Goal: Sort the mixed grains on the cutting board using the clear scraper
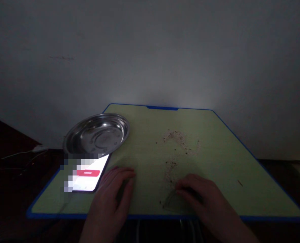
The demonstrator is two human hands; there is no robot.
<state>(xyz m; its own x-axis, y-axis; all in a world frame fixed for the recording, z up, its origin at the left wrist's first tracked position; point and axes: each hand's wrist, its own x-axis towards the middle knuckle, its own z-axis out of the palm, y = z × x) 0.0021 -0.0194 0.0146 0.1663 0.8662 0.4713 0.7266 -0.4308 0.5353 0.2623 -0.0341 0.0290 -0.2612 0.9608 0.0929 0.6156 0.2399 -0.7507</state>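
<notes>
Dark and pale grains lie scattered in an uneven band on the table. My right hand is low over the near end of this band, thumb and fingers pinched together. From the pinch a thin, see-through piece with a darker curved edge reaches left to the tabletop; its kind is unclear in the dim light. My left hand rests on the table beside a lit phone, holding nothing, with its thumb apart from the fingers.
A shiny steel basin stands at the left, overlapping the phone's far end. The pale green table has a blue rim and meets a grey wall. A small brown sliver lies at the right. Cables show beyond the left edge.
</notes>
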